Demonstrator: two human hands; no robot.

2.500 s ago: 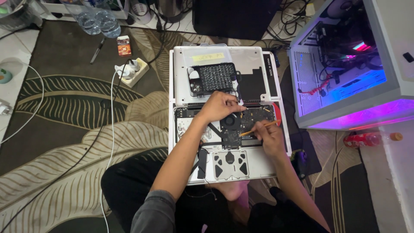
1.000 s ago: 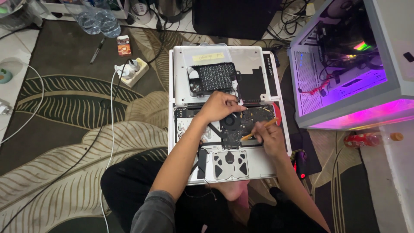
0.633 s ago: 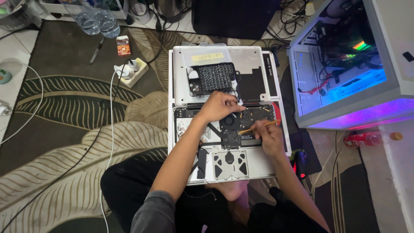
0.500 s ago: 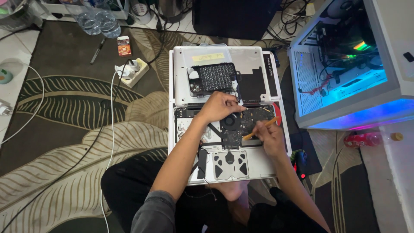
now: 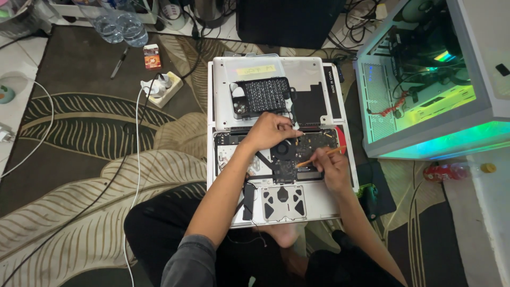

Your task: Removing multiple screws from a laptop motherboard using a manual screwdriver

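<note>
Left hand [image 5: 270,131]: pressed flat on the opened silver laptop's dark circuit board [image 5: 297,154], steadying it; grasped nothing.
Right hand [image 5: 333,168]: pinched slim orange pry stick [image 5: 320,156], tip angled onto board beside round black fan [image 5: 283,150].

The left hand [image 5: 271,130] is lying palm down, knuckles up, fingers curled and pointing toward three o'clock. Its bare forearm is running back toward seven o'clock to a grey sleeve pushed up at the elbow. The right hand [image 5: 332,167] is sitting at four o'clock from the left, well apart from it, fingers pinching together in a pen-like grip aimed toward nine o'clock. Its forearm is stretching back toward five o'clock.
</note>
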